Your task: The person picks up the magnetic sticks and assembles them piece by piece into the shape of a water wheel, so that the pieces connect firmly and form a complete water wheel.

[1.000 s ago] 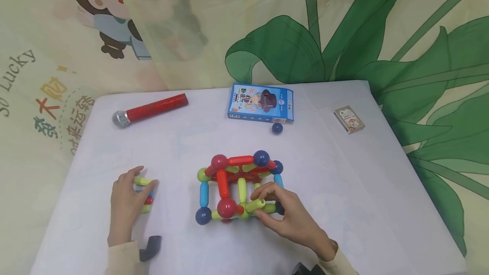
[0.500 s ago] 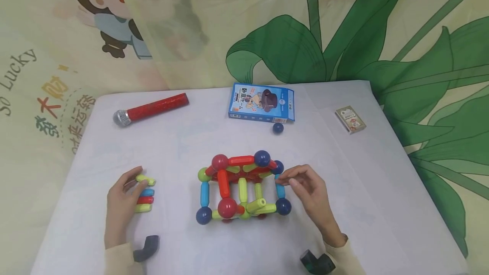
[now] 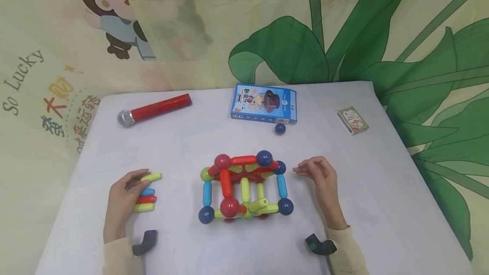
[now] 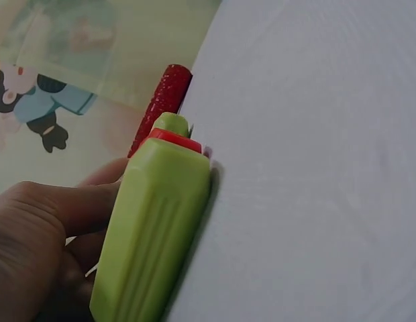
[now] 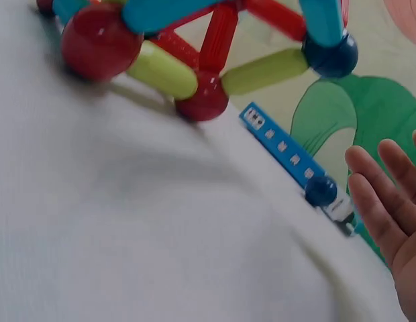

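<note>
My left hand (image 3: 124, 196) pinches the left end of a light-green building rod (image 3: 152, 177) between thumb and fingers, at the left of the table. Just nearer lie a blue rod (image 3: 147, 192), a red rod (image 3: 146, 199) and another green rod (image 3: 144, 208), the last large in front in the left wrist view. Mid-table stands a frame of rods and balls (image 3: 245, 190), with a green rod (image 3: 258, 204) jutting from its front. Right of the frame, my right hand (image 3: 318, 186) hangs apart from it, fingers loosely extended around nothing, as the right wrist view also shows.
A red toy microphone (image 3: 156, 110) lies back left. At the back stands a blue box (image 3: 263, 103) with a dark blue ball (image 3: 280, 129) before it. A small card box (image 3: 353, 120) is back right. Dark wrist devices (image 3: 321, 245) sit by both sleeves.
My right hand has let go of the green rod at the frame's front and moved away right. The far green rod under my left fingers has turned and shifted right.
</note>
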The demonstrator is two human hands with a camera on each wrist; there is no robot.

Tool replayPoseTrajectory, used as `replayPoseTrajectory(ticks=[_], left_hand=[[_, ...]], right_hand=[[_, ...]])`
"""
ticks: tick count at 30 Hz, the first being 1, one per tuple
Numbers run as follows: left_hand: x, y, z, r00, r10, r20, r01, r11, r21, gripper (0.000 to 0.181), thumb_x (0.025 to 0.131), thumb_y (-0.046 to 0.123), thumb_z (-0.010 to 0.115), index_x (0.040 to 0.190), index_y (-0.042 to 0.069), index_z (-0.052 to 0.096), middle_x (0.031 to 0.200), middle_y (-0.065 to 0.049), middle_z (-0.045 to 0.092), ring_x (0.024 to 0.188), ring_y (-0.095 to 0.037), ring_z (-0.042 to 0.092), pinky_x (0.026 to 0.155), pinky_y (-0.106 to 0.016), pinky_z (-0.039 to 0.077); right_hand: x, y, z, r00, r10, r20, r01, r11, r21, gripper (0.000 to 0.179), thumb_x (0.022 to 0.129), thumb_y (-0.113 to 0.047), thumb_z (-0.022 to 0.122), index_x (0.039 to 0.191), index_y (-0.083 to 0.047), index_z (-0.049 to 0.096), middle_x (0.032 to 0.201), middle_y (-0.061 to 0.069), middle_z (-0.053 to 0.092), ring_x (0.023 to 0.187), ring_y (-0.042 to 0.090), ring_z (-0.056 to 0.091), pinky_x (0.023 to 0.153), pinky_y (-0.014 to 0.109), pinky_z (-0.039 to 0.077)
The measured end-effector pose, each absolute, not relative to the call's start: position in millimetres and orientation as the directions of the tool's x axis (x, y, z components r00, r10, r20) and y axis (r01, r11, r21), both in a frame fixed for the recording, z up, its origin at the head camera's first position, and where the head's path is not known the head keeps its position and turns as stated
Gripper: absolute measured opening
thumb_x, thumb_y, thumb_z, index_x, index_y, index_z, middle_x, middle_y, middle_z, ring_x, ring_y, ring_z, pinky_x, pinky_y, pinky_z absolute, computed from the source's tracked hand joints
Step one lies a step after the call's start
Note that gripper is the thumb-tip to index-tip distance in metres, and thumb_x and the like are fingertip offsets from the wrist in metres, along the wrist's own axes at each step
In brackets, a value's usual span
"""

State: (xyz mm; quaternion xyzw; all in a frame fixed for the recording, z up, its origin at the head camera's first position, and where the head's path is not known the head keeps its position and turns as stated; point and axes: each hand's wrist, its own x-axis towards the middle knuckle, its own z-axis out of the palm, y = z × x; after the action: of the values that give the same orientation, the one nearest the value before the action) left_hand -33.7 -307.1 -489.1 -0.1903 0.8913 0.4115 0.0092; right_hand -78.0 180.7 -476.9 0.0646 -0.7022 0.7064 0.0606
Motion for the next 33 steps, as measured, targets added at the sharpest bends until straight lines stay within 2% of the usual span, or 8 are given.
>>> replayPoseTrajectory(ticks=[4, 7, 12, 15, 18, 21, 25, 33], left_hand=[[-35, -308, -489, -0.919, -0.373, -0.127, -0.332, 0.559, 0.760, 0.035, 0.094, 0.028, 0.062, 0.127, 0.014, 0.060, 0.124, -0.002, 0.061, 0.102, 0.000, 0.051, 0.087, -0.014, 0.040], [-39, -301, -481, -0.914, -0.406, -0.015, -0.243, 0.519, 0.820, 0.031, 0.093, 0.019, 0.064, 0.123, 0.011, 0.061, 0.118, 0.002, 0.064, 0.103, 0.004, 0.053, 0.085, -0.006, 0.042], [-57, -253, -440, -0.910, -0.353, 0.216, 0.089, 0.344, 0.935, 0.030, 0.085, -0.003, 0.068, 0.115, -0.002, 0.063, 0.109, 0.000, 0.068, 0.100, -0.006, 0.062, 0.089, -0.013, 0.047], [-67, -214, -415, -0.920, -0.242, 0.309, 0.281, 0.144, 0.949, 0.029, 0.083, -0.011, 0.065, 0.112, -0.009, 0.061, 0.107, -0.004, 0.069, 0.099, -0.014, 0.064, 0.088, -0.019, 0.051], [-73, -177, -396, -0.915, -0.117, 0.385, 0.388, -0.003, 0.922, 0.029, 0.082, -0.015, 0.064, 0.110, -0.013, 0.059, 0.106, -0.006, 0.069, 0.098, -0.018, 0.065, 0.090, -0.024, 0.051], [-78, -149, -379, -0.906, 0.015, 0.423, 0.423, -0.017, 0.906, 0.029, 0.081, -0.012, 0.067, 0.109, -0.010, 0.061, 0.106, -0.005, 0.070, 0.099, -0.020, 0.064, 0.092, -0.027, 0.050], [-80, -125, -366, -0.906, 0.144, 0.397, 0.405, 0.024, 0.914, 0.028, 0.082, -0.002, 0.071, 0.110, -0.001, 0.065, 0.105, -0.002, 0.070, 0.099, -0.021, 0.063, 0.092, -0.031, 0.051], [-77, -110, -367, -0.913, 0.178, 0.368, 0.371, -0.014, 0.928, 0.028, 0.081, -0.004, 0.072, 0.108, 0.000, 0.066, 0.104, -0.006, 0.070, 0.091, -0.020, 0.064, 0.074, -0.026, 0.055]], right_hand=[[-78, 182, -482, -0.990, 0.017, 0.137, -0.137, -0.018, -0.990, 0.021, 0.101, -0.007, 0.044, 0.104, 0.013, 0.048, 0.096, 0.014, 0.065, 0.086, 0.016, 0.071, 0.080, 0.027, 0.056], [-80, 184, -481, -0.987, 0.020, 0.157, -0.158, -0.014, -0.987, 0.020, 0.101, -0.007, 0.045, 0.104, 0.013, 0.048, 0.095, 0.015, 0.065, 0.086, 0.016, 0.071, 0.079, 0.028, 0.056], [-87, 180, -462, -0.961, 0.005, 0.278, -0.277, 0.021, -0.960, 0.018, 0.098, -0.002, 0.048, 0.109, 0.013, 0.049, 0.099, 0.011, 0.064, 0.091, 0.015, 0.070, 0.081, 0.027, 0.056], [-90, 165, -441, -0.937, -0.022, 0.348, -0.348, 0.016, -0.937, 0.020, 0.095, 0.002, 0.051, 0.112, 0.013, 0.049, 0.103, 0.008, 0.065, 0.095, 0.016, 0.069, 0.084, 0.028, 0.055], [-90, 144, -417, -0.912, -0.089, 0.402, -0.401, -0.020, -0.916, 0.024, 0.094, 0.002, 0.055, 0.115, 0.013, 0.048, 0.107, 0.009, 0.065, 0.099, 0.019, 0.068, 0.087, 0.031, 0.054], [-88, 125, -396, -0.880, -0.165, 0.446, -0.443, -0.055, -0.895, 0.029, 0.094, -0.003, 0.058, 0.117, 0.011, 0.048, 0.112, 0.010, 0.064, 0.103, 0.022, 0.067, 0.089, 0.032, 0.053], [-84, 107, -378, -0.851, -0.222, 0.476, -0.462, -0.114, -0.879, 0.035, 0.093, -0.008, 0.061, 0.119, 0.011, 0.047, 0.115, 0.009, 0.064, 0.106, 0.023, 0.065, 0.090, 0.034, 0.052], [-79, 86, -377, -0.846, -0.231, 0.480, -0.440, -0.207, -0.874, 0.038, 0.092, -0.007, 0.063, 0.118, 0.013, 0.045, 0.115, 0.004, 0.063, 0.105, 0.021, 0.065, 0.087, 0.035, 0.054]])
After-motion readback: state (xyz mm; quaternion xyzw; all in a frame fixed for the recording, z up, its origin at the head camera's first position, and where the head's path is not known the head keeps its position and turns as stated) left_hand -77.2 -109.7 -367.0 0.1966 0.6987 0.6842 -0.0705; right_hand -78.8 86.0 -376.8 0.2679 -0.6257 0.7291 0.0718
